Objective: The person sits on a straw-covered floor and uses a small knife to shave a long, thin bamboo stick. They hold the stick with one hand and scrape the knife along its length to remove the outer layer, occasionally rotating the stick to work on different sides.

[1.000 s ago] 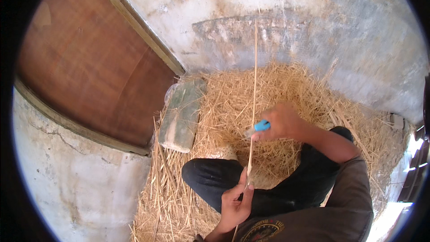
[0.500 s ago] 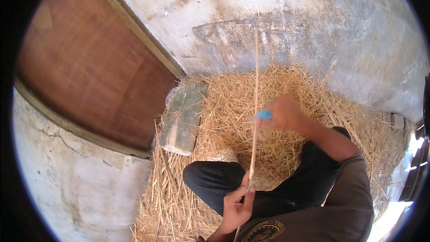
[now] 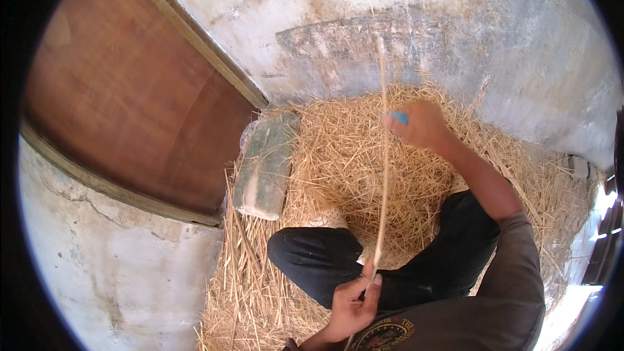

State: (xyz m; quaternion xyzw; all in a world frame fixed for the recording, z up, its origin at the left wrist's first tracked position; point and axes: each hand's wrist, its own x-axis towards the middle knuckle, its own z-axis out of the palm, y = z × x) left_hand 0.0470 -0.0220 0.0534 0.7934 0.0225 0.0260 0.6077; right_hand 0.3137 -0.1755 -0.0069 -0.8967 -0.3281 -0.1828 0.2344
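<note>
A long, thin, pale stick (image 3: 384,182) runs away from my lap toward the wall, bowing slightly. Its near end lies in my left hand (image 3: 354,307), pinched between thumb and fingers, low in front of my shirt. Farther up the stick, my right hand (image 3: 422,123) is closed round a small blue-handled tool (image 3: 398,117), held against or right beside the stick. Motion blur hides the tool's working edge, so its exact kind is unclear.
My bent legs in dark trousers (image 3: 312,257) frame the lap. Loose straw (image 3: 331,156) covers the ground, with a greenish stone block (image 3: 265,166) on the left. A brown door panel (image 3: 143,91) and a stained plaster wall (image 3: 507,58) enclose the spot.
My right hand with the blue-handled tool has moved up along the stick, away from my body. My left hand and the stick's near end have shifted slightly right.
</note>
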